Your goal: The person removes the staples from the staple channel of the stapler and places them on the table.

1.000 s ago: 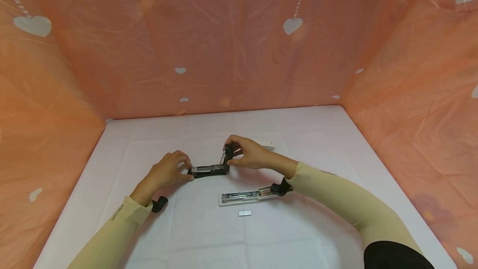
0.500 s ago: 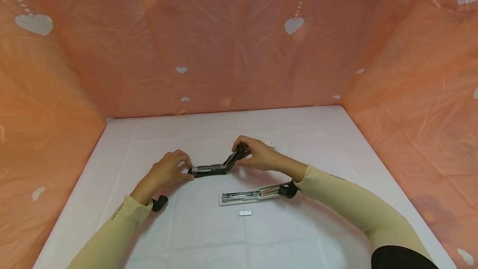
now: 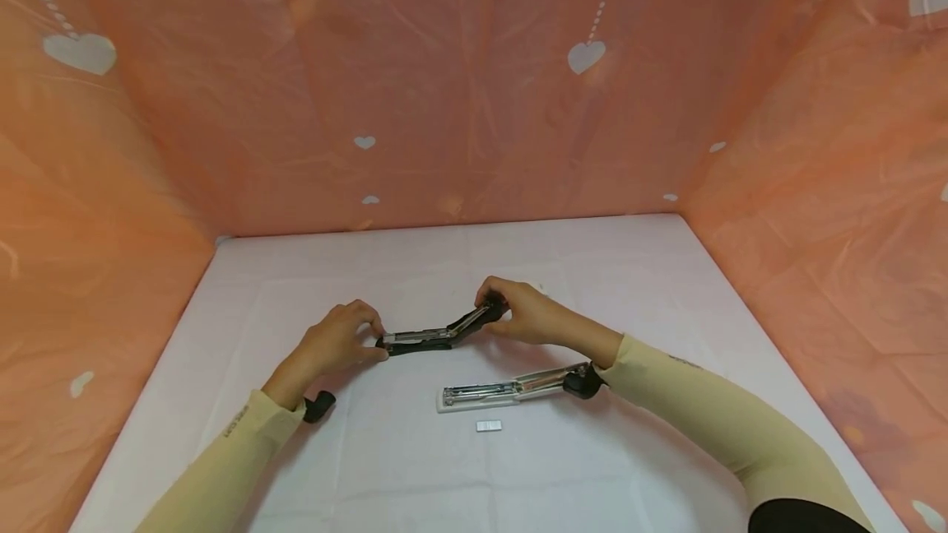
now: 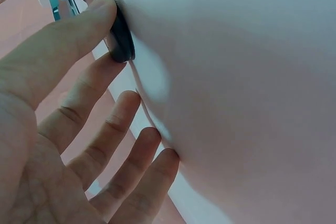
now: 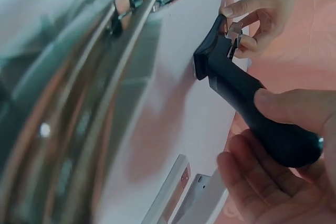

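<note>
On tabletop, black stapler: axis left-right, top rising rightward
Left hand: pinches base
Right hand: grips top

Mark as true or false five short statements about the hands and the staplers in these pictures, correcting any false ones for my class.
1. The left hand pinches one end of the black stapler. True.
2. The black stapler is folded shut. False: it is opened out at an angle.
3. A small staple strip lies on the near side of the white-based stapler. True.
4. Only the left hand holds the black stapler. False: the right hand grips its raised part.
5. The black and white-based staplers are apart. True.
</note>
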The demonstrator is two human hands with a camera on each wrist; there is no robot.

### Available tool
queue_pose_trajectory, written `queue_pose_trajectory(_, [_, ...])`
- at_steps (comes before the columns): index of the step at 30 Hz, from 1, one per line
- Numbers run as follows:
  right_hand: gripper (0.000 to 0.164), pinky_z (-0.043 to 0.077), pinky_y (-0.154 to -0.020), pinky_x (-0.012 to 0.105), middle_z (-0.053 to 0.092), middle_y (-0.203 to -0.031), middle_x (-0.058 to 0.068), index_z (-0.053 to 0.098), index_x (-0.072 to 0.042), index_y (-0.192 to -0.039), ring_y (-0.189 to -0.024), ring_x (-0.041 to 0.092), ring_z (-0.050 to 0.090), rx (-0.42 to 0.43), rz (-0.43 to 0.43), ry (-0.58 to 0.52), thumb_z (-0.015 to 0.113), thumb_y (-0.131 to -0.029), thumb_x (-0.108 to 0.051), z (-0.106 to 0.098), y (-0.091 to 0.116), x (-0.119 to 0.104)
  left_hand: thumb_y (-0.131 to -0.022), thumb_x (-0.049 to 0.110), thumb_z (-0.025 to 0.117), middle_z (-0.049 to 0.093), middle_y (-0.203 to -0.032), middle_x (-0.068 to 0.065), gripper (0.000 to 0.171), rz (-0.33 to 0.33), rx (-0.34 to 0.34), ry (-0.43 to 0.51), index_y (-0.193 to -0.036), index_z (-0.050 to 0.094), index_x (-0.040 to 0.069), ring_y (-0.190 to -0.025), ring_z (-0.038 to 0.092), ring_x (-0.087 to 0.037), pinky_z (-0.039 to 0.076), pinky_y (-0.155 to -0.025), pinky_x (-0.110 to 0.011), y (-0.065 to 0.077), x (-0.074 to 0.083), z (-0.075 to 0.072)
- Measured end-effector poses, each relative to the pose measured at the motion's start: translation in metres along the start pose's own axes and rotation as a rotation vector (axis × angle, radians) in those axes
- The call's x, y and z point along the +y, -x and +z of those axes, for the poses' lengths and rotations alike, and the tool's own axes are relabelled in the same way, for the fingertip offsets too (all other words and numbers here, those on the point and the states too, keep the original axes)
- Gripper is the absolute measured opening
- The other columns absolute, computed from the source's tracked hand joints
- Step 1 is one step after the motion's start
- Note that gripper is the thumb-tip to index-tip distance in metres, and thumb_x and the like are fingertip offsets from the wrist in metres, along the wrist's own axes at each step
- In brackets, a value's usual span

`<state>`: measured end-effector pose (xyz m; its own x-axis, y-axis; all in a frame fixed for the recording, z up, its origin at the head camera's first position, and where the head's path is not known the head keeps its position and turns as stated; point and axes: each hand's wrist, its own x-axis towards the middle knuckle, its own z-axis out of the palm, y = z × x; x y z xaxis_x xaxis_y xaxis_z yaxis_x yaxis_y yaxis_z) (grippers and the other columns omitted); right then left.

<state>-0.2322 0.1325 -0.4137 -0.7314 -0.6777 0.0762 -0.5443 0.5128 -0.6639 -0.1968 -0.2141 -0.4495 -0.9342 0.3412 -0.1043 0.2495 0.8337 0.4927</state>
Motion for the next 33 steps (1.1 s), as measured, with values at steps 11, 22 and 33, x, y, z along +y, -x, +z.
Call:
queue_pose_trajectory(11, [0.027, 0.054, -0.089, 0.037, 0.073, -0.104, 0.002, 0.067, -0.008, -0.113, -0.094, 0.012, 0.063, -0.046, 0.019, 0.071, 0.085, -0.092, -0.008, -0.008, -0.001, 0.000, -0.086, 0.030, 0.092, 0.063, -0.139, -0.010, 0.026, -0.007, 0.008, 0.002, -0.100, 0.072, 0.019, -0.131, 0.054, -0.042, 0.049, -0.093, -0.073, -0.001, 0.001, 0.000])
queue_pose_trajectory(22, [0.029, 0.052, -0.099, 0.039, 0.075, -0.110, 0.003, 0.067, -0.008, -0.112, -0.104, 0.016, 0.065, -0.086, 0.063, 0.093, 0.086, -0.090, -0.007, -0.011, -0.001, -0.001, -0.086, 0.029, 0.092, 0.063, -0.140, -0.013, 0.026, -0.004, 0.006, -0.009, -0.101, 0.073, 0.018, -0.132, 0.053, -0.044, 0.049, -0.094, -0.073, -0.002, 0.001, -0.001])
queue_pose_trajectory(33, [0.029, 0.053, -0.102, 0.040, 0.075, -0.114, 0.004, 0.070, -0.006, -0.116, -0.108, 0.017, 0.067, -0.103, 0.098, 0.120, 0.085, -0.093, -0.016, -0.010, -0.008, -0.005, -0.086, 0.027, 0.092, 0.063, -0.139, -0.014, 0.026, 0.003, -0.001, -0.020, -0.099, 0.073, 0.016, -0.130, 0.054, -0.044, 0.050, -0.093, -0.072, 0.001, 0.006, -0.006])
